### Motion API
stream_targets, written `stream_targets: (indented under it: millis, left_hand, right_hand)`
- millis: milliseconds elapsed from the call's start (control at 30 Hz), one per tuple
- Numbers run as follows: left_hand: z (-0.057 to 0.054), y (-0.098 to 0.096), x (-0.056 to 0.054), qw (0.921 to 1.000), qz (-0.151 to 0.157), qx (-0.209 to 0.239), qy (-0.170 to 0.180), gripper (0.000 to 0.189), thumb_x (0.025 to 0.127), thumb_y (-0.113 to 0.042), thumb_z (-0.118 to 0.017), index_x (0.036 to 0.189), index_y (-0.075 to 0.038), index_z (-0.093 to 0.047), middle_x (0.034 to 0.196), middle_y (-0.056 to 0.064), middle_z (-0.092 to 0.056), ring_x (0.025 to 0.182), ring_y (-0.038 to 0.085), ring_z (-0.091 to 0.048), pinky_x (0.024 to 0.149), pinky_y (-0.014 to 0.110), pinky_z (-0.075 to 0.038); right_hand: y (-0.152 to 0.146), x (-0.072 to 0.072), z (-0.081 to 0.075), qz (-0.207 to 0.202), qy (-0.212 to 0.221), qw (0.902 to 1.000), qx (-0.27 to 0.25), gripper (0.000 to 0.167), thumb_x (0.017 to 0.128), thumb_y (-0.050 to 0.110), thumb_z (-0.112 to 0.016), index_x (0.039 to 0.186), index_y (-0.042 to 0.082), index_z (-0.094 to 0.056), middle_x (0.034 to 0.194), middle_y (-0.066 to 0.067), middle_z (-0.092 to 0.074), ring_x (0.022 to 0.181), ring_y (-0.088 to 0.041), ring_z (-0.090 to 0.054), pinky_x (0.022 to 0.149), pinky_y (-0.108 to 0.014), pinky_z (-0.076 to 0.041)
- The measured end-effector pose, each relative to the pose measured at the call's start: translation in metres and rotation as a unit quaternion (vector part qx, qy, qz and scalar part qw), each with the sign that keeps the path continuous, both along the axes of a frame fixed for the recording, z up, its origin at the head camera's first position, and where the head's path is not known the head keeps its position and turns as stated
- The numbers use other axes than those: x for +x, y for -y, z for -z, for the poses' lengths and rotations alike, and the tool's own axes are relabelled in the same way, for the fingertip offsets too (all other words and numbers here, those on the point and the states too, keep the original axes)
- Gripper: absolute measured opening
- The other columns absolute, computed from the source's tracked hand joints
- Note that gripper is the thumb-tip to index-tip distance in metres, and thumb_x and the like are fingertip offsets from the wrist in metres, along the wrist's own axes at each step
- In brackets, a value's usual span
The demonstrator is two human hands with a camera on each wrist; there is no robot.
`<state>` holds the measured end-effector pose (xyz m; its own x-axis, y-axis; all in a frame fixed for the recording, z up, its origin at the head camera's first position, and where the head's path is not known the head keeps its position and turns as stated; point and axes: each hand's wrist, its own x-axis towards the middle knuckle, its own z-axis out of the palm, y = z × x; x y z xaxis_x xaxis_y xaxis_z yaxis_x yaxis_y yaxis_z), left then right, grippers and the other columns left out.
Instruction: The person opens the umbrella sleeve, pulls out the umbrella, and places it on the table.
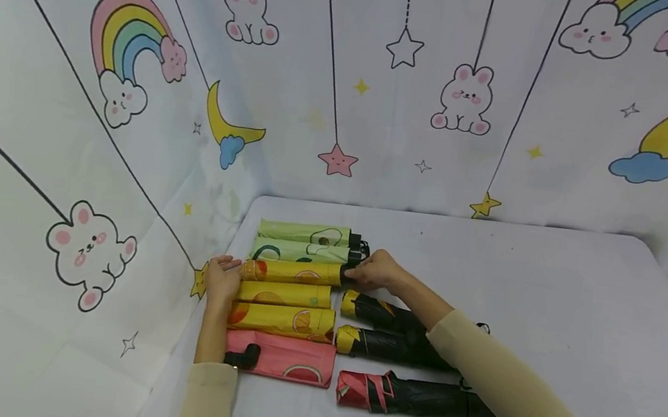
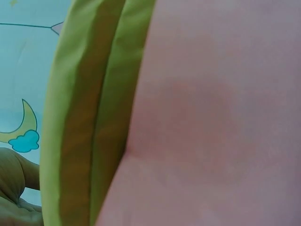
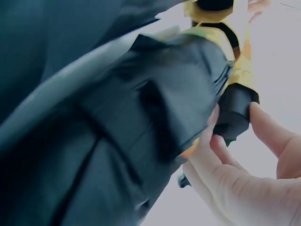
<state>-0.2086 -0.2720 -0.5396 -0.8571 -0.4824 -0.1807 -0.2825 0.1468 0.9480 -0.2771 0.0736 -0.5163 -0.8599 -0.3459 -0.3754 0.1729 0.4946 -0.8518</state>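
A folding umbrella in a yellow, orange-printed sleeve (image 1: 291, 272) lies across the row, between my two hands. At its right end my right hand (image 1: 375, 271) pinches the black handle (image 3: 233, 110) between thumb and fingers. My left hand (image 1: 222, 278) holds the sleeve's left end, its fingertips partly hidden behind yellow fabric (image 2: 80, 117) in the left wrist view. Just beyond lie two umbrellas in green avocado sleeves, the nearer green sleeve (image 1: 284, 249) beside the yellow one. On the near side are a flat yellow sleeve (image 1: 287, 294) and another yellow sleeve (image 1: 283, 319).
A pink watermelon sleeve (image 1: 290, 360) lies nearest in the left column. To the right are a black umbrella with red tip (image 1: 409, 397) and two black umbrellas with yellow tips, one yellow-tipped umbrella (image 1: 384, 346) under my right forearm. A printed curtain (image 1: 301, 86) surrounds the white table (image 1: 554, 309).
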Motion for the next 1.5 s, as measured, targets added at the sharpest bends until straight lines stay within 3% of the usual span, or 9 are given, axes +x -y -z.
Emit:
stream_targets:
  millis: [167, 367, 533, 733, 900, 1133, 1267, 1500]
  left_hand:
    - [0.001, 0.002, 0.002, 0.9997, -0.004, 0.022, 0.002, 0.049, 0.100, 0.008, -0.053, 0.148, 0.005, -0.042, 0.140, 0.026, -0.058, 0.133, 0.039, -0.051, 0.099, 0.037, -0.047]
    - [0.001, 0.002, 0.003, 0.9992, -0.008, 0.039, 0.000, 0.050, 0.101, 0.008, -0.053, 0.149, 0.006, -0.040, 0.143, 0.026, -0.058, 0.136, 0.039, -0.050, 0.109, 0.043, -0.045]
    - [0.003, 0.002, 0.002, 0.9995, -0.008, 0.031, 0.001, 0.051, 0.101, 0.007, -0.053, 0.150, 0.006, -0.040, 0.142, 0.026, -0.057, 0.133, 0.039, -0.052, 0.097, 0.030, -0.050]
    - [0.006, 0.003, 0.002, 0.9998, -0.012, 0.015, -0.008, 0.051, 0.099, 0.009, -0.054, 0.149, 0.006, -0.042, 0.139, 0.026, -0.060, 0.129, 0.038, -0.055, 0.076, 0.015, -0.047]
    - [0.007, 0.004, 0.002, 0.9998, -0.015, 0.006, -0.010, 0.051, 0.098, 0.008, -0.055, 0.148, 0.006, -0.043, 0.137, 0.026, -0.061, 0.126, 0.039, -0.057, 0.073, 0.016, -0.047]
    - [0.007, 0.003, 0.002, 0.9993, -0.020, 0.022, -0.023, 0.050, 0.099, 0.009, -0.054, 0.148, 0.007, -0.043, 0.137, 0.028, -0.061, 0.126, 0.040, -0.057, 0.068, 0.013, -0.047]
    - [0.007, 0.003, 0.002, 0.9992, -0.020, 0.026, -0.021, 0.051, 0.099, 0.008, -0.056, 0.148, 0.007, -0.043, 0.137, 0.026, -0.061, 0.126, 0.039, -0.057, 0.074, 0.017, -0.050]
    - [0.003, 0.005, 0.003, 0.9990, -0.023, 0.035, -0.019, 0.050, 0.102, 0.004, -0.056, 0.150, 0.004, -0.042, 0.139, 0.023, -0.061, 0.124, 0.035, -0.057, 0.070, 0.016, -0.048]
  right_hand:
    - [0.004, 0.004, -0.007, 0.029, 0.045, 0.9965, -0.064, 0.050, 0.093, 0.027, -0.081, 0.125, -0.008, -0.068, 0.112, -0.021, -0.075, 0.102, -0.029, -0.075, 0.091, -0.041, -0.061]
    - [0.008, 0.007, -0.017, 0.046, 0.085, 0.9844, -0.147, 0.050, 0.093, 0.017, -0.081, 0.130, -0.013, -0.063, 0.118, -0.026, -0.072, 0.101, -0.034, -0.076, 0.092, -0.045, -0.060]
    - [0.010, 0.010, -0.020, 0.061, 0.095, 0.9737, -0.198, 0.043, 0.091, 0.010, -0.082, 0.123, -0.014, -0.066, 0.116, -0.025, -0.073, 0.093, -0.033, -0.078, 0.094, -0.050, -0.059]
    - [0.015, 0.015, -0.023, 0.079, 0.086, 0.9685, -0.220, 0.028, 0.089, 0.008, -0.083, 0.106, -0.013, -0.075, 0.110, -0.024, -0.074, 0.089, -0.032, -0.078, 0.095, -0.052, -0.058]
    - [0.016, 0.017, -0.024, 0.097, 0.085, 0.9638, -0.233, 0.022, 0.088, 0.005, -0.083, 0.101, -0.012, -0.077, 0.107, -0.025, -0.075, 0.085, -0.031, -0.079, 0.096, -0.054, -0.057]
    - [0.014, 0.018, -0.026, 0.116, 0.091, 0.9587, -0.243, 0.026, 0.087, 0.003, -0.083, 0.105, -0.014, -0.074, 0.116, -0.027, -0.071, 0.088, -0.034, -0.078, 0.100, -0.056, -0.054]
    - [0.012, 0.016, -0.023, 0.124, 0.096, 0.9540, -0.255, 0.026, 0.087, 0.002, -0.083, 0.106, -0.014, -0.074, 0.111, -0.026, -0.073, 0.089, -0.035, -0.078, 0.100, -0.055, -0.055]
    - [0.009, 0.016, -0.025, 0.126, 0.095, 0.9508, -0.267, 0.028, 0.086, 0.001, -0.083, 0.108, -0.014, -0.074, 0.112, -0.027, -0.074, 0.092, -0.036, -0.078, 0.104, -0.058, -0.051]
